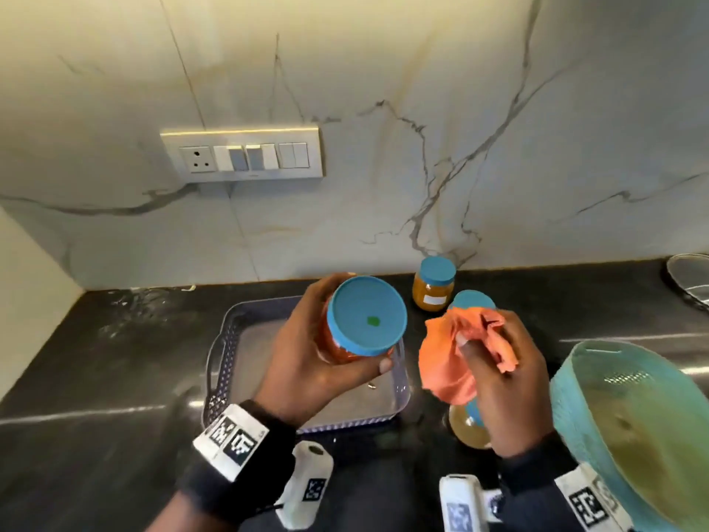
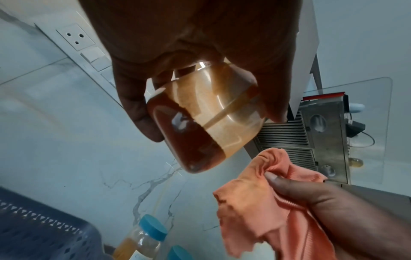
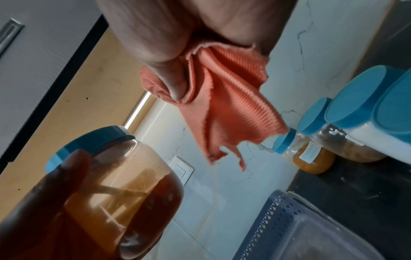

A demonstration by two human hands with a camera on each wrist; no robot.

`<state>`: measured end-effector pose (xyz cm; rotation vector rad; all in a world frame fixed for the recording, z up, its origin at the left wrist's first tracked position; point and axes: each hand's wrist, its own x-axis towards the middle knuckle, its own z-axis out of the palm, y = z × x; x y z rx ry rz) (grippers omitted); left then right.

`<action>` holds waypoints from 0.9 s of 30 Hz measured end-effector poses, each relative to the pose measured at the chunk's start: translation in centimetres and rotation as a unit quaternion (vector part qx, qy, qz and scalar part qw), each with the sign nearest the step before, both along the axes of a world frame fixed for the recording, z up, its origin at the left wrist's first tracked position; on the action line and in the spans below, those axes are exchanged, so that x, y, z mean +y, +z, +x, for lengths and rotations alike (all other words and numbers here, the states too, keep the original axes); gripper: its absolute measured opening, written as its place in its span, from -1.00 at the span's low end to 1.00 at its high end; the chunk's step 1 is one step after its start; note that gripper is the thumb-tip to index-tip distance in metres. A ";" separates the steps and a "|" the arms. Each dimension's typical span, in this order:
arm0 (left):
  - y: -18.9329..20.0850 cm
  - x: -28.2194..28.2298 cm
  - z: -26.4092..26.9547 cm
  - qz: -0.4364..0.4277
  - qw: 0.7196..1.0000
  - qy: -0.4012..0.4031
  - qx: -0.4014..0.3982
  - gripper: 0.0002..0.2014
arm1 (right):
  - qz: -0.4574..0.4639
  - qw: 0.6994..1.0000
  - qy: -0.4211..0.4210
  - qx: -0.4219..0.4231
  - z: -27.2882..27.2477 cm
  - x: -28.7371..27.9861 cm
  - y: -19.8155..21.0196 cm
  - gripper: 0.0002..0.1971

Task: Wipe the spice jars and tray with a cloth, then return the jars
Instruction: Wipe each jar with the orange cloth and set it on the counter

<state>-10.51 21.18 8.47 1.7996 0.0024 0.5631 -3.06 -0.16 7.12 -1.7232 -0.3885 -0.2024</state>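
Sitting at the left on the counter (image 1: 96, 362), the tray (image 1: 226, 347) holds no jars. Above it the left hand (image 1: 307, 362) wraps a blue-lidded spice jar (image 1: 364, 320), tilted; smooth and probably slippery, it is best gripped round the body. Beside it, apart, the right hand (image 1: 510, 382) pinches a soft orange cloth (image 1: 452, 355).
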 end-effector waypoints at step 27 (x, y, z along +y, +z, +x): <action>-3.2 -5.2 -3.0 0.227 0.969 0.100 0.010 -0.16 | -0.213 0.927 0.180 -0.253 0.7 1.4 2.1 -0.69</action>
